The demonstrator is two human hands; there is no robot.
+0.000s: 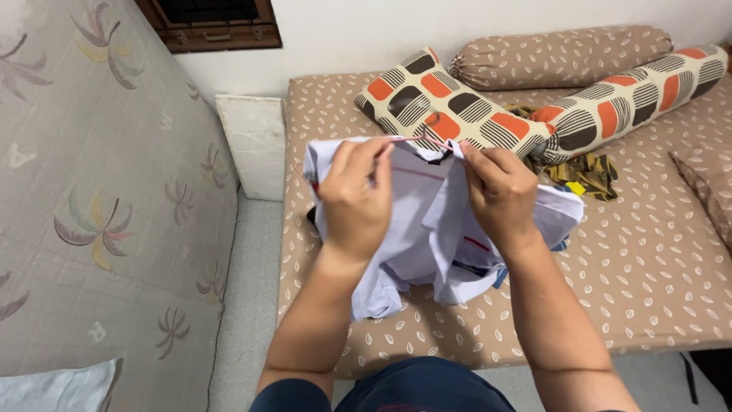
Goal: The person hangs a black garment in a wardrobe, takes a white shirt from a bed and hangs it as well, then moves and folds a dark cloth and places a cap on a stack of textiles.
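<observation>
A pale lilac shirt (431, 229) with thin red stripes hangs over the near part of a brown leaf-patterned mattress (648, 267). My left hand (357, 194) pinches its upper edge on the left. My right hand (499, 191) pinches the same edge on the right, near the collar. Both hands hold the shirt up in front of me, and its lower part bunches below my wrists.
A pillow (450, 107) with orange and brown squares and a matching bolster (633, 95) lie behind the shirt, with a brown leaf-patterned bolster (560, 55) at the wall. A crumpled yellow-patterned cloth (583, 172) sits near them. Another mattress (99, 198) with a palm print lies to the left.
</observation>
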